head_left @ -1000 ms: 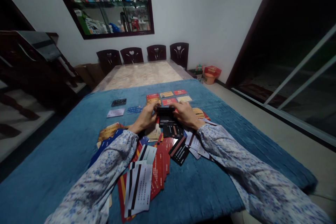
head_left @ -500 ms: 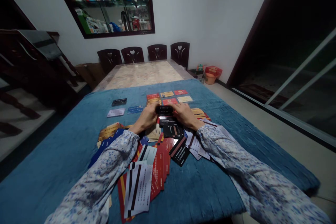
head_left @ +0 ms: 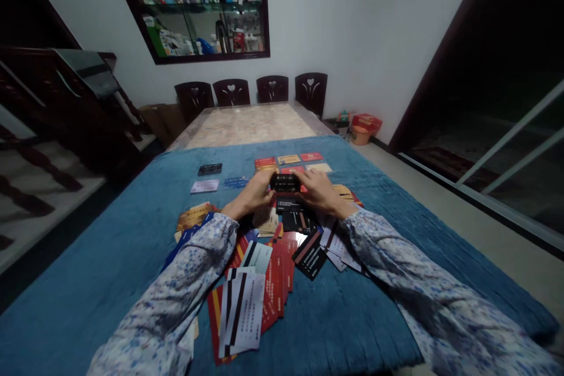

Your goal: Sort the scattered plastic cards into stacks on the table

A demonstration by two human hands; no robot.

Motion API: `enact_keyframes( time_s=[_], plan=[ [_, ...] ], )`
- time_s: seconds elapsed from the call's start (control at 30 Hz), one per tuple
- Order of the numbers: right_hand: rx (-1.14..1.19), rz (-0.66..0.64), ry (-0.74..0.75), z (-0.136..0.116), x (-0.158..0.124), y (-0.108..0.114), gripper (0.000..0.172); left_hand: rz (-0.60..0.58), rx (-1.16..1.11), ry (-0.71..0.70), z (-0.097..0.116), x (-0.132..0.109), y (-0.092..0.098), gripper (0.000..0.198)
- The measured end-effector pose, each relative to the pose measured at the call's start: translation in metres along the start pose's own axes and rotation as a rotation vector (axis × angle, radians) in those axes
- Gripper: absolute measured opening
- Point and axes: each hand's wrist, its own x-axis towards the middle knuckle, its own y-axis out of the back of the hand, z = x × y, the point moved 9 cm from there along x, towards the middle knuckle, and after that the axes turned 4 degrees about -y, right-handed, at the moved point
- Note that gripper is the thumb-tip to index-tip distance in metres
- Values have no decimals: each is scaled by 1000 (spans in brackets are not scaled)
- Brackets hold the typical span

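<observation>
Fingers of the left hand (head_left: 254,192) and the right hand (head_left: 324,192) are clamped on opposite ends of a black card (head_left: 285,182), which is tilted so that its lettered side shows between them; whether more cards sit behind it I cannot tell. Just nearer lie striped black cards (head_left: 309,254), overlapping loosely beside red cards (head_left: 275,282) on the blue cloth (head_left: 352,329) that covers this end of the surface (head_left: 251,126). With the grip only at the ends, too hard a squeeze could bow the card and make it spring free, while a slack one could let it drop among those black cards and lose its place; if it is a stack, uneven pressure might fan it. The sleeves are a risk too: the left sleeve (head_left: 176,294) lies against blue cards (head_left: 187,241) and near pale striped cards (head_left: 251,311), and the right sleeve (head_left: 392,258) covers part of the lilac cards (head_left: 333,242), so a forearm drawn sideways could drag them out of order. The cloth's soft wrinkles could also let the overlapping cards slide.
</observation>
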Motion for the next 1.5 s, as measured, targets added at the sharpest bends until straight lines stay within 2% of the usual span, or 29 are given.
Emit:
enact_keyframes(
  time_s=[0.17, 0.23, 0.33, 0.53, 0.7, 0.93, 1.07, 1.2, 1.5],
  plan=[
    [-16, -43, 12, -1, 5, 4, 55, -35, -31, -41, 10, 3, 6, 47],
    [-7, -72, 34, -4, 9, 6, 52, -31, -43, -54, 14, 4, 13, 39],
    [10, -108, 60, -13, 19, 10, 51, -58, -16, -61, 13, 2, 23, 41],
    [0, -120, 103, -41, 48, 13, 48, -88, 147, 37, -24, -14, 50, 46],
    [-13, -162, 167, -72, 76, 7, 46, -131, 295, 91, -54, -29, 72, 48],
    [-34, -241, 174, -114, 113, -3, 40, -208, 420, 176, -89, -48, 98, 43],
    [-57, -295, 202, -135, 129, -8, 42, -273, 472, 272, -107, -59, 108, 44],
    [-70, -318, 208, -150, 145, -14, 40, -277, 476, 322, -127, -65, 116, 43],
    [-46, -343, 197, -161, 185, -52, 44, -289, 448, 379, -172, -70, 120, 46]
  ],
)
